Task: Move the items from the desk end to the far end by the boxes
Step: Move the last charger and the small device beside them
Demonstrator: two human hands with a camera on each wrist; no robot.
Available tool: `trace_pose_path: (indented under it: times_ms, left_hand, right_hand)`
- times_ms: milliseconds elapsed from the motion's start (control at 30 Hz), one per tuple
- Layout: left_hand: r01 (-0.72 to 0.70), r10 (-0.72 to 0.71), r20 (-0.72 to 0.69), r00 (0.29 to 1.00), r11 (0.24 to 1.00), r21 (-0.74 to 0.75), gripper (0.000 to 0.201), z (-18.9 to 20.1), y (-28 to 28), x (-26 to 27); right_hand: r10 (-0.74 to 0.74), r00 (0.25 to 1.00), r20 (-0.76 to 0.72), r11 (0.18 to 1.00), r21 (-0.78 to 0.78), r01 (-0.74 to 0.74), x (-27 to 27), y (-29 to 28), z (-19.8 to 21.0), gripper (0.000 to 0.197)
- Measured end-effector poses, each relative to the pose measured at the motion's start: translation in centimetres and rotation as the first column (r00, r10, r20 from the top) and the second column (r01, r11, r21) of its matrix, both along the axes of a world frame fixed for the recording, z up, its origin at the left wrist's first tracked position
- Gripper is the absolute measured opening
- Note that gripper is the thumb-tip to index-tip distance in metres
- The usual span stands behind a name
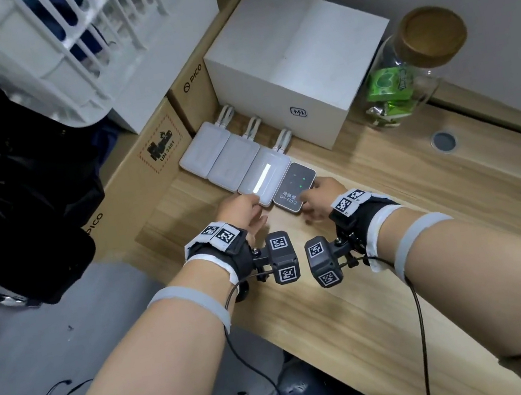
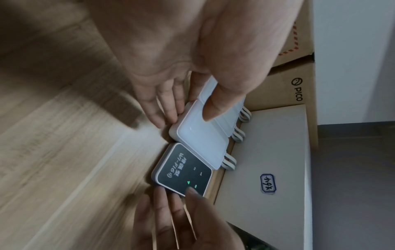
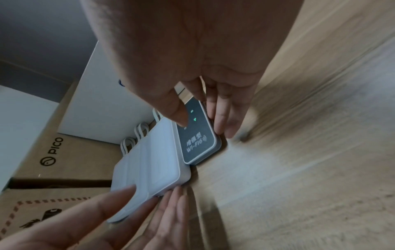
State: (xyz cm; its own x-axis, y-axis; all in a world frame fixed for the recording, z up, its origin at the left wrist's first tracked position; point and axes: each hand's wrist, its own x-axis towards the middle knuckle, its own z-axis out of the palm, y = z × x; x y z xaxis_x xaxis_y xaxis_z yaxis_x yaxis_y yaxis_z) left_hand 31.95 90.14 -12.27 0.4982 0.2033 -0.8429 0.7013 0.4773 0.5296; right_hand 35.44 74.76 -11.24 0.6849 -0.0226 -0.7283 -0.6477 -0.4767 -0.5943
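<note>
Three white power banks with cable loops lie in a row on the wooden desk [image 1: 396,225], up against the boxes. My left hand [image 1: 255,207] pinches the nearest white power bank [image 1: 266,177], thumb on top [image 2: 213,110] and fingers [image 2: 166,115] against its near edge. Beside it on the right lies a dark Wi-Fi device [image 1: 294,188] with green lights. My right hand [image 1: 308,202] holds this device [image 3: 198,140], thumb on its face and fingers [image 3: 222,121] along its right side. Both items rest flat on the desk, side by side and touching.
A white box [image 1: 289,53] and brown PICO cardboard boxes [image 1: 193,83] stand just behind the row. A cork-lidded glass jar [image 1: 404,74] stands right of the white box, near a round desk grommet [image 1: 443,140]. A white basket [image 1: 67,39] and a black bag [image 1: 7,189] are at the left.
</note>
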Motion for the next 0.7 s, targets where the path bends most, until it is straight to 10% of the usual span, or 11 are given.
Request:
trace_pose_path:
  times_ms: [200,700]
  left_hand:
    - [0.168,-0.169,-0.004,0.986,0.976,0.138,0.011,1.3,-1.6,0.3]
    - [0.571,-0.535,0.340,0.774,0.821,-0.010,0.027,9.1,-24.3,-7.1]
  right_hand:
    - [-0.146,0.984,-0.099,0.981,0.111,0.156,-1.4,-2.6,1.5,0.057]
    - [-0.538,0.835,0.120,0.840,0.162,0.518,-15.5,-25.2,9.3,0.030]
